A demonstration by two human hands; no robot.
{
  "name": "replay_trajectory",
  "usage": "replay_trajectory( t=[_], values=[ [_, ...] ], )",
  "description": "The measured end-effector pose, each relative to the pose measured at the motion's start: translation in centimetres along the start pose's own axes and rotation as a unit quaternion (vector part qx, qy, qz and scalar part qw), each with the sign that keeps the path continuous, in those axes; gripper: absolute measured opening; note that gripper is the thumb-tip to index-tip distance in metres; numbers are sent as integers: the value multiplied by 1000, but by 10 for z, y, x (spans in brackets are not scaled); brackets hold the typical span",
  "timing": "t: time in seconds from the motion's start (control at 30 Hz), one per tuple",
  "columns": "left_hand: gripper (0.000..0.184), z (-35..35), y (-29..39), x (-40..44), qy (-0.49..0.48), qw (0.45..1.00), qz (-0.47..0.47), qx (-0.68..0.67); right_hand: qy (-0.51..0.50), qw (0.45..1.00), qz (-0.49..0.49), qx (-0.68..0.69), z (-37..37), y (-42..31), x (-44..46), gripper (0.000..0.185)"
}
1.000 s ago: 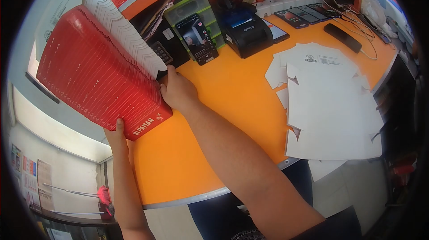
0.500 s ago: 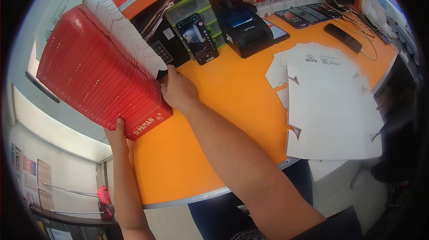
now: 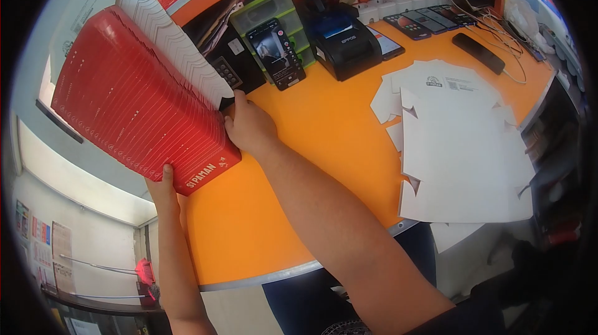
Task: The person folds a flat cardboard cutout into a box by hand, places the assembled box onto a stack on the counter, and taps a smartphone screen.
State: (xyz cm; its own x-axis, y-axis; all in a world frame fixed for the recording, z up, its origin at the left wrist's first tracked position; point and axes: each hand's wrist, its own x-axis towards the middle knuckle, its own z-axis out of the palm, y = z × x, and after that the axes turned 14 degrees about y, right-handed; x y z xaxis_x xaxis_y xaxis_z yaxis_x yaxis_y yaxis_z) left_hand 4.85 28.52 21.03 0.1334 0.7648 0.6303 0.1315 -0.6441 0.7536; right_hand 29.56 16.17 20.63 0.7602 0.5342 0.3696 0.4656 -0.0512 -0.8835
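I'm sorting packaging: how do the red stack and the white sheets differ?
The red stack shows mostly red with pale lettering; the white sheets show mostly plain white with small dark print.
The red stack is tilted up; the white sheets lie flat.
The left hand and right hand hold the red stack; neither touches the white sheets.
Both are layered and bear print.

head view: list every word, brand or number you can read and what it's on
"SI PAMAN" – red carton stack
"EPPOS" – black printer
Too small or blurred to read: the finer marks on the red stack, the logo print on the white sheets, the upright phone's screen, the wall posters
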Motion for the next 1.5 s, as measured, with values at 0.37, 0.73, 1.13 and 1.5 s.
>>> replay_trajectory(
  t=[0.37,0.73,1.13,1.5],
  values=[
    [91,0,4,0,-10,1000,-4,-8,-2,1000,1,1,0,0,0,57],
    [95,2,6,-2,0,1000,-8,0,0,1000,0,1,1,1,1,56],
    [94,1,5,-2,-4,1000,-6,-6,1,1000,-1,1,0,1,0,55],
    [95,1,2,0,0,1000,-3,3,-3,1000,4,-2,1,0,1,55]
  ],
)
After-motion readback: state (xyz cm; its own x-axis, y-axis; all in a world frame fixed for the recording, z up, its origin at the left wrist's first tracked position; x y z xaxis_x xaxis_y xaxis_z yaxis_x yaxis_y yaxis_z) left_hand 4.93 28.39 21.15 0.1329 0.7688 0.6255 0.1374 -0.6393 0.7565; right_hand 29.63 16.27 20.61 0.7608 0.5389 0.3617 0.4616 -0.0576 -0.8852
